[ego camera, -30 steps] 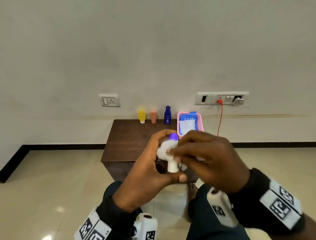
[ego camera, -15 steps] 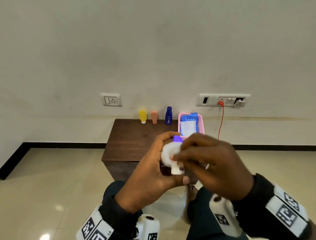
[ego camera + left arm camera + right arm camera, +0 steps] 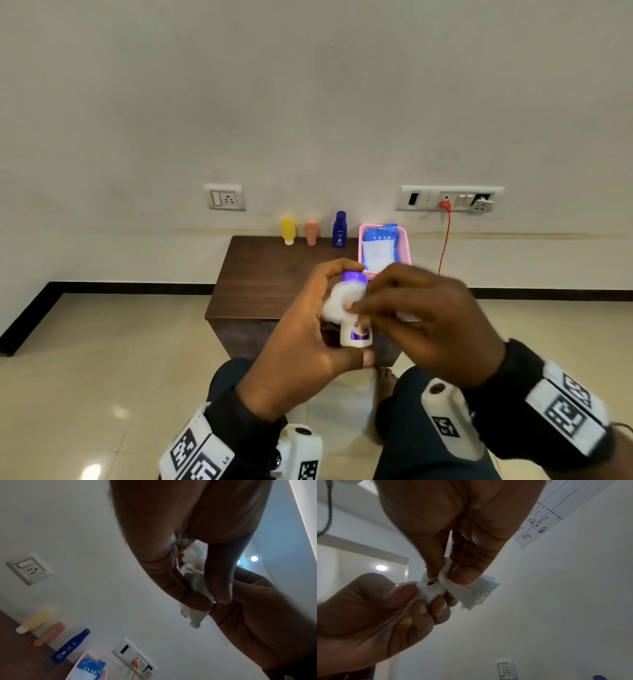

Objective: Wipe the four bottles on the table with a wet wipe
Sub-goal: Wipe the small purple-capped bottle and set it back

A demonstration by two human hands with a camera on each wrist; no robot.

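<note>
My left hand (image 3: 356, 311) grips a small white bottle (image 3: 356, 335) with a purple cap, upright in the air above the table's front edge. My right hand (image 3: 363, 305) pinches a crumpled white wet wipe (image 3: 339, 301) against the bottle's upper body. The right wrist view shows thumb and fingers squeezing the wipe (image 3: 467, 595) round the bottle (image 3: 431, 591). The wipe (image 3: 193, 582) also appears between the fingers in the left wrist view. A yellow bottle (image 3: 288, 231), a peach bottle (image 3: 311, 233) and a dark blue bottle (image 3: 339, 229) stand in a row at the table's back edge.
A pink basket (image 3: 406, 240) holding a blue wipes pack (image 3: 380, 245) sits at the back right of the dark wooden table (image 3: 267, 281). A red cable (image 3: 445, 236) hangs from the wall socket to the right. My knees are below the hands.
The right hand has rubbed the wipe across the bottle's upper body. A purple label patch now shows near the bottle's base. Both hands stayed in about the same place.
</note>
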